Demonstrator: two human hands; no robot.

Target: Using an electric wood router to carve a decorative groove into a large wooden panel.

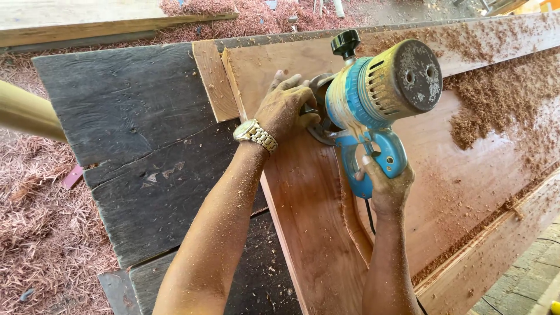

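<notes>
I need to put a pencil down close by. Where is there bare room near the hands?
Free: the dark planks left of the left hand. Crowded: the reddish board under the blue power tool and right hand; shavings cover its right side.

**What the router and the picture's edges keep from sight**

The blue power tool (373, 99) covers its own base and cutter, so where it meets the reddish plank (455, 175) cannot be seen. The left hand (286, 108) hides the front of that base. The right hand (388, 184) wraps the handle, fingers mostly out of sight. Both arms and the black cord (370, 217) run off the bottom edge; the plank leaves the frame at right.
</notes>
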